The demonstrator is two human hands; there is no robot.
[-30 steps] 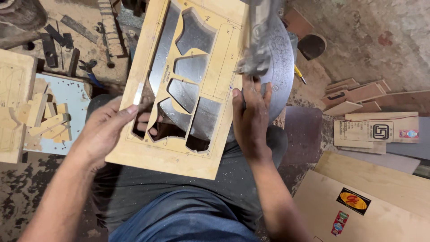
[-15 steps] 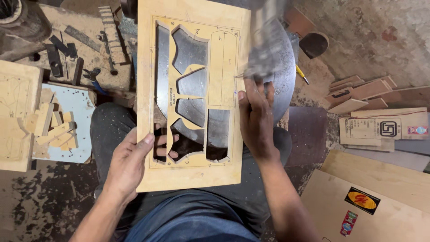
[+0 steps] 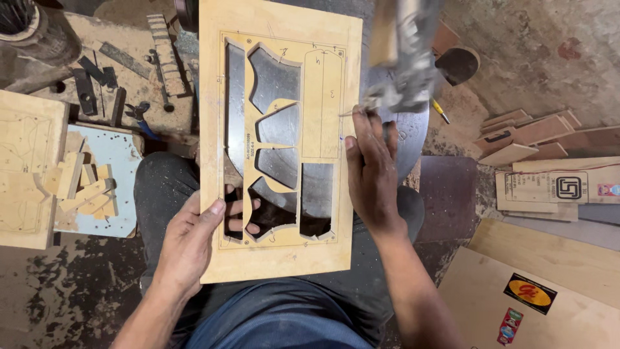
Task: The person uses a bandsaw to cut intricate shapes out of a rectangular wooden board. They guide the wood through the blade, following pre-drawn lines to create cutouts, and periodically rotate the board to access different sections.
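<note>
Fingers of left hand grip the cutout board (lower-left edge); right hand presses its right edge flat.

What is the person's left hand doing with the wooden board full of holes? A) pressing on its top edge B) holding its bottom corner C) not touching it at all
B: the left hand grips the lower left part of the wooden board, thumb on top and fingers showing through a cut-out.
</note>
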